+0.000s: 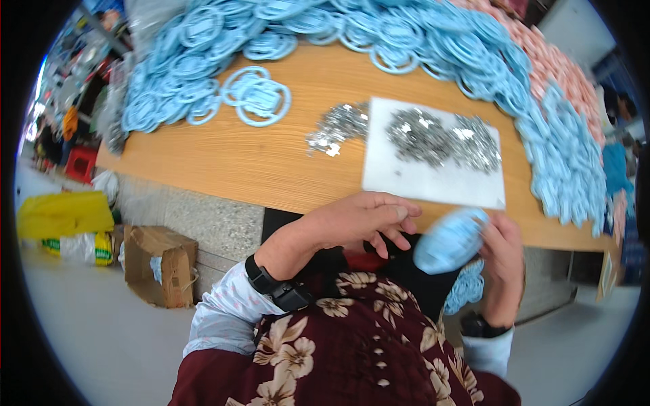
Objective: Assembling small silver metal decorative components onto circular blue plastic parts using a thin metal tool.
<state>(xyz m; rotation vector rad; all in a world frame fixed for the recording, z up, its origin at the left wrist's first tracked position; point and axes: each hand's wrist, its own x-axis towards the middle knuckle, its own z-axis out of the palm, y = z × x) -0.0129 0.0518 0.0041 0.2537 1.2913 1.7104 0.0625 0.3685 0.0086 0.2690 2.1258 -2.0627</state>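
Observation:
At the table's near edge, my right hand [502, 249] grips a light blue oval plastic piece [447, 243] by its right side; the piece is blurred by motion. Just left of it is my left hand [362, 220], palm turned inward, its fingers apart and slightly bent with nothing visible in them. Beyond the hands lies a white board [433, 187] bearing heaps of small shiny metal pieces [421, 139]. More metal pieces [338, 128] are spread on the wood beside the board's left edge.
Light blue oval pieces [396, 34] are piled along the table's [203, 162] far side and right end, with pink pieces [542, 57] behind them. A few blue pieces [257, 98] lie apart. Below left stands a cardboard box [159, 267]; more blue pieces [466, 287] are near my lap.

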